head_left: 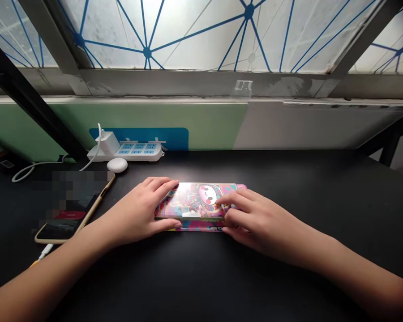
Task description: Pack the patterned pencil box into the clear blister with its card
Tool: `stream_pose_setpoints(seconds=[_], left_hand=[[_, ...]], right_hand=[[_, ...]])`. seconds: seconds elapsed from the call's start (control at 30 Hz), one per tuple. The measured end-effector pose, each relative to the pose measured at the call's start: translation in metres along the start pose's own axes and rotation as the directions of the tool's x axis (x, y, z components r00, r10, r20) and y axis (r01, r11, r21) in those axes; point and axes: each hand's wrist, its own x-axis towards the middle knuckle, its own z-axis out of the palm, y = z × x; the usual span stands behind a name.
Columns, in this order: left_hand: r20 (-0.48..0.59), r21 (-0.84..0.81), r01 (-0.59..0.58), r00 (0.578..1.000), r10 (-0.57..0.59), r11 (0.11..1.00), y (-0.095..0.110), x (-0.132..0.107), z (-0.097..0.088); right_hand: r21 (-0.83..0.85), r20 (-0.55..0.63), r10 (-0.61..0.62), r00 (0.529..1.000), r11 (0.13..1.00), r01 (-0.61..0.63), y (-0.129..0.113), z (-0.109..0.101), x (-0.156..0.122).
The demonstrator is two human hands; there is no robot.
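Pink cartoon-printed pencil box lying flat near the middle of the black bench, its long axis running left to right, parallel to the bench's far edge. We judge it light and stiff, with a slippery glossy lid, best taken by its long edges. Our left hand spreads across the lid, thumb along the near edge; our right hand curves its fingers over the right end, both holding the box.

On the desk, a smartphone lies at nine o'clock from the pencil box, a power strip at eleven.
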Motion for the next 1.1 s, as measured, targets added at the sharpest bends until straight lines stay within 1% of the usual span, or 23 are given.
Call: stream_pose_setpoints(seconds=[0.13, 0.27, 0.33, 0.43, 0.53, 0.63, 0.7, 0.77, 0.83, 0.93, 1.0, 1.1], left_hand=[[0.016, 0.001, -0.008, 1.0, 0.008, 1.0, 0.007, -0.001, 0.0], [-0.018, 0.015, -0.041, 0.999, 0.041, 0.999, 0.009, -0.001, 0.001], [-0.052, 0.076, -0.068, 0.996, 0.072, 0.995, 0.009, -0.002, 0.003], [-0.131, 0.198, -0.11, 0.982, 0.137, 0.974, 0.01, -0.003, 0.004], [-0.185, 0.3, -0.142, 0.962, 0.203, 0.943, 0.014, -0.003, 0.004], [-0.221, 0.361, -0.15, 0.945, 0.24, 0.921, 0.02, -0.003, 0.006], [-0.246, 0.385, -0.151, 0.934, 0.259, 0.91, 0.026, -0.003, 0.008], [-0.267, 0.396, -0.155, 0.924, 0.275, 0.905, 0.031, -0.002, 0.011], [-0.279, 0.399, -0.157, 0.918, 0.282, 0.903, 0.034, -0.002, 0.014], [-0.278, 0.398, -0.156, 0.918, 0.281, 0.904, 0.035, -0.002, 0.015], [-0.268, 0.388, -0.154, 0.924, 0.272, 0.908, 0.033, -0.003, 0.013], [-0.275, 0.347, -0.158, 0.925, 0.261, 0.925, 0.028, -0.002, 0.008]], right_hand=[[0.097, 0.009, 0.076, 0.997, 0.992, -0.077, 0.005, -0.001, 0.0], [0.129, 0.018, 0.171, 0.985, 0.977, -0.171, 0.014, 0.002, -0.003], [0.141, 0.051, 0.227, 0.973, 0.962, -0.232, 0.019, 0.003, -0.004], [0.155, 0.09, 0.293, 0.952, 0.94, -0.304, 0.026, 0.002, -0.005], [0.158, 0.055, 0.358, 0.932, 0.919, -0.362, 0.028, -0.001, -0.003], [0.169, -0.051, 0.384, 0.922, 0.913, -0.371, 0.028, -0.002, -0.001], [0.199, -0.12, 0.411, 0.904, 0.902, -0.384, 0.027, -0.002, 0.0], [0.245, -0.156, 0.442, 0.883, 0.884, -0.399, 0.028, -0.002, 0.0], [0.286, -0.162, 0.452, 0.877, 0.872, -0.397, 0.028, -0.003, 0.0], [0.325, -0.158, 0.429, 0.89, 0.873, -0.363, 0.029, -0.006, -0.001], [0.343, -0.148, 0.423, 0.894, 0.87, -0.355, 0.028, -0.007, -0.001], [0.368, -0.135, 0.443, 0.886, 0.853, -0.37, 0.027, -0.007, -0.001]])
